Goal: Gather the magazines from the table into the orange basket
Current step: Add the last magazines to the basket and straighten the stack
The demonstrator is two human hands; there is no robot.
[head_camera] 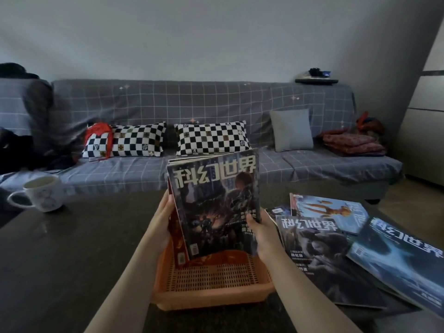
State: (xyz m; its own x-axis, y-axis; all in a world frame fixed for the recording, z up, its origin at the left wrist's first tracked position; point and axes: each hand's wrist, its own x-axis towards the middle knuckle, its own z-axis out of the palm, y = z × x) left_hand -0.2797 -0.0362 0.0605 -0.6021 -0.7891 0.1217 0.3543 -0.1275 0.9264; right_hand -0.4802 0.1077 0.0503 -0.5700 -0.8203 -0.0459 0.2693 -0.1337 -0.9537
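Note:
A stack of magazines point(213, 203) stands upright in the orange basket point(211, 282) at the table's near middle, its dark sci-fi cover facing me. My left hand point(161, 224) grips the stack's left edge and my right hand point(262, 236) grips its right edge. The stack's bottom edge rests inside the basket. To the right, several more magazines lie flat and overlapping on the table: a dark one point(319, 258), a blue one point(398, 260) and a light-blue one point(329, 210) behind them.
A white mug point(40, 195) stands on the dark table point(72, 248) at the far left. Behind the table runs a grey checked sofa point(192, 104) with checkered pillows, a grey cushion and folded cloth.

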